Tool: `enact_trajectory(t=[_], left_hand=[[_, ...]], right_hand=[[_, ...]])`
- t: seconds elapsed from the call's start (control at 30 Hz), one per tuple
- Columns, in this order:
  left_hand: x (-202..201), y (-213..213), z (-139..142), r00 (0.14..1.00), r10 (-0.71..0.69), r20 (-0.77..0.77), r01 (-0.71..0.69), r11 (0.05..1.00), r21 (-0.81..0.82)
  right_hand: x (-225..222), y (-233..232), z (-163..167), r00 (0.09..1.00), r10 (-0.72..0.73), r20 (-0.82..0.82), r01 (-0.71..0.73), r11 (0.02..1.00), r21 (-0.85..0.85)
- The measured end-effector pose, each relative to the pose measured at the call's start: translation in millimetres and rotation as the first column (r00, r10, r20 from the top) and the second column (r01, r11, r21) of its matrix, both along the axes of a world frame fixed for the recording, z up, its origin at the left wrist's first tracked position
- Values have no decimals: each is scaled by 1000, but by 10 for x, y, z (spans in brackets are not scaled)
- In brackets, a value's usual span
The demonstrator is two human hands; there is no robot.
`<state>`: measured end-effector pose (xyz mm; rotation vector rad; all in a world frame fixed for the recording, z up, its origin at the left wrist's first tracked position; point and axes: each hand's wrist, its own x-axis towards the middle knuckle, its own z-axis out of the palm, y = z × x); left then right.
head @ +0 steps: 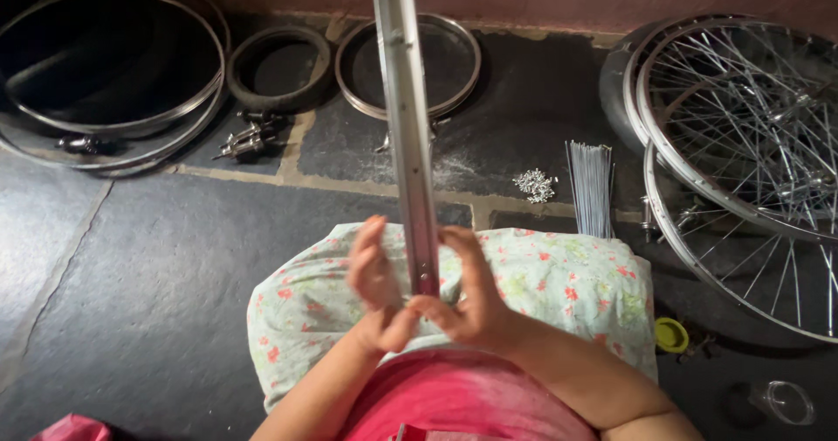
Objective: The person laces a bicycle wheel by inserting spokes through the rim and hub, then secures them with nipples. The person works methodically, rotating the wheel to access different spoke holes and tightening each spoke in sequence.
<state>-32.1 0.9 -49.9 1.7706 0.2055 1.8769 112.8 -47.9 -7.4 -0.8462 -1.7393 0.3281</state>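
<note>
At the centre of the view, a bare metal wheel rim (408,136) stands on edge, seen along its inner channel, its lower end resting on a flower-printed cushion (559,288) across the person's lap. The left hand (375,288) lies against the rim's left side with fingers loosely curled and blurred; whether it pinches anything cannot be told. The right hand (476,297) braces the opposite side, fingers bent around the lower edge, thumb toward the channel near a spoke hole. Judged from this posture, the work at the rim's base goes best with the rim kept upright and steady between both palms, so that each hole faces the fingers squarely and small parts do not drop. Beyond the cushion, on the dark stone floor (148,275), a bundle of straight spokes (592,188) lies just beside a small heap of nipples (534,184). To the right, two spoked wheels (742,162) lie overlapping. Against the far wall rest a bare rim hoop (454,57), a small rubber tyre (279,68) and larger stacked rims (113,66), with a hub (247,141) near them. A yellow cap (670,335) and a clear lid (786,402) lie at lower right.
</note>
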Motion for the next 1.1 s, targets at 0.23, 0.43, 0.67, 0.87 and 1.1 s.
enact_trajectory(t=[0.23,0.43,0.67,0.87,1.1], left_hand=[[-285,1156,119,682,413,-604,-521,854,-4],[234,2239,-189,160,137,-977,-610,792,11],[620,2770,-670,-82,209,-974,-440,870,224],[408,2738,-494,-314,147,-938,-361,895,261],[488,2782,384,-454,54,-889,-418,868,267]], right_hand=[[-61,110,-262,982,110,153,-96,991,-91],[-100,183,-224,966,183,184,-183,983,-17],[-73,201,-287,935,279,220,-300,952,67],[22,196,-340,893,418,166,-436,895,94],[-10,425,-484,884,378,275,-438,875,206]])
